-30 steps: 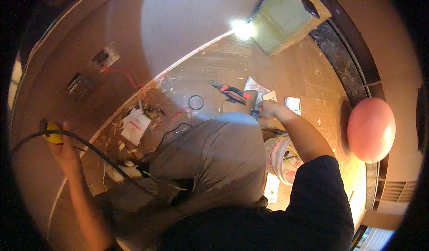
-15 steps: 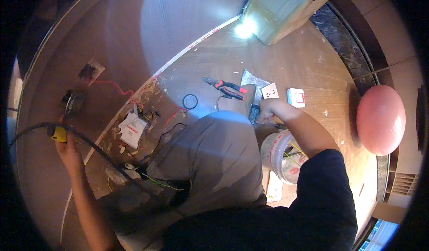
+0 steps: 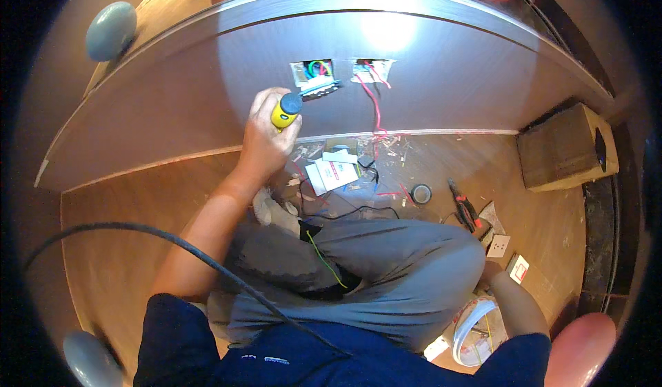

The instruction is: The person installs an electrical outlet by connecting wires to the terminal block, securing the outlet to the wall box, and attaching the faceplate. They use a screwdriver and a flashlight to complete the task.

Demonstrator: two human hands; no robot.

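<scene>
My left hand [image 3: 265,135] is wrapped round a yellow screwdriver [image 3: 284,115] with a dark rounded end; its shaft is hidden. It is raised before the upright brown panel [image 3: 186,97], beside a socket unit [image 3: 321,89] that hangs tilted out of the left wall box [image 3: 302,73]. Coloured wires [image 3: 318,68] show inside that box. Low on the right, my right hand [image 3: 489,277] is mostly behind my knee, so its fingers cannot be made out. Closest to it are a white socket plate [image 3: 498,246] and a white boxed switch [image 3: 518,268].
Red wires [image 3: 376,108] hang from the right wall box [image 3: 382,74]. On the floor lie small white cartons [image 3: 334,173], a tape roll [image 3: 420,194] and red-black pliers [image 3: 465,208]. A bucket [image 3: 462,332] stands at my right; a cardboard box [image 3: 562,149] is farther off. A black cord [image 3: 165,235] crosses the view.
The view has swung toward the panel, bringing both wall boxes into sight. My left hand, still holding the screwdriver, now shows beside the hanging socket. My right hand's fingers have become hidden behind my knee.
</scene>
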